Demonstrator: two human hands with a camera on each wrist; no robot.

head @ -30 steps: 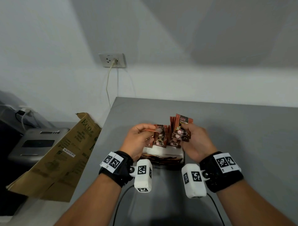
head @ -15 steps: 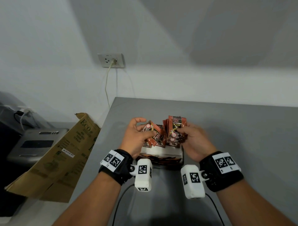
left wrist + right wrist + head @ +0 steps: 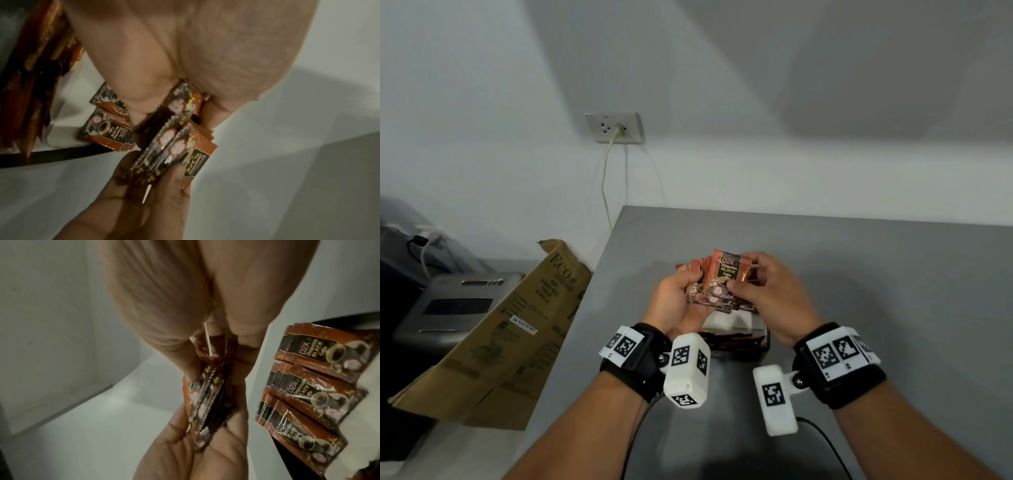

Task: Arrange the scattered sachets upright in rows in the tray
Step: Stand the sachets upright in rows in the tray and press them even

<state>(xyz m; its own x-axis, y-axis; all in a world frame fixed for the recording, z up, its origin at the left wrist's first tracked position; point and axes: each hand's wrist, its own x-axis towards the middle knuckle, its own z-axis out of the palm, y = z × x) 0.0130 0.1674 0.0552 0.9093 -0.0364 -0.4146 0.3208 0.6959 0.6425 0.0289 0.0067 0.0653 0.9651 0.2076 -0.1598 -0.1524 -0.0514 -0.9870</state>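
Both hands hold one bunch of brown-red coffee sachets (image 3: 724, 279) above the tray (image 3: 763, 346). My left hand (image 3: 685, 294) cups the bunch from the left and below, fingers curled round it. My right hand (image 3: 750, 284) pinches its right side, thumb on the front sachet. The left wrist view shows the bunch (image 3: 180, 146) edge-on between both hands. The right wrist view shows the same bunch (image 3: 207, 395), and other sachets (image 3: 308, 395) standing upright in rows in the tray. The white inner wall (image 3: 726, 322) of the tray shows below the hands.
The grey table (image 3: 859, 274) runs far and right of the tray. Its left edge lies just left of my left hand. Past it leans a folded cardboard box (image 3: 510, 329) beside a grey machine (image 3: 448, 301). A wall socket (image 3: 614, 127) holds a plugged cable.
The two hands have come together: the left hand's sachets have joined those in the right, making one bunch held by both hands.
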